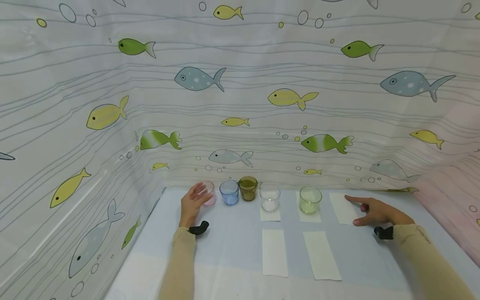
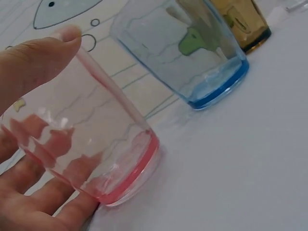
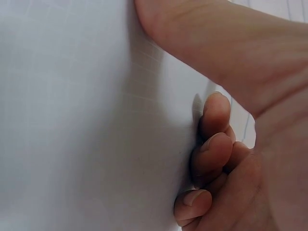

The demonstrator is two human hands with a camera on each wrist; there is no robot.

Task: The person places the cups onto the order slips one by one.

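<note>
A clear pink glass (image 2: pixel 106 125) stands upright at the left end of the row of glasses. My left hand (image 1: pixel 192 202) is around it, thumb at the rim and fingers along its far side in the left wrist view. Beside it are a blue glass (image 1: pixel 229 193) and a brown glass (image 1: pixel 248 188). On the right, my right hand (image 1: pixel 376 212) rests at a white paper strip (image 1: pixel 342 210), its index finger stretched to the top edge and its thumb at the lower right side. The other fingers of that hand are bent against the surface in the right wrist view.
A colourless glass (image 1: pixel 270 199) and a pale green glass (image 1: pixel 310 200) each stand on a white strip. Two more strips, a left one (image 1: pixel 274 253) and a right one (image 1: pixel 322 256), lie nearer on the pale blue table (image 1: pixel 228 237). A fish-patterned curtain (image 1: pixel 240 137) rises behind.
</note>
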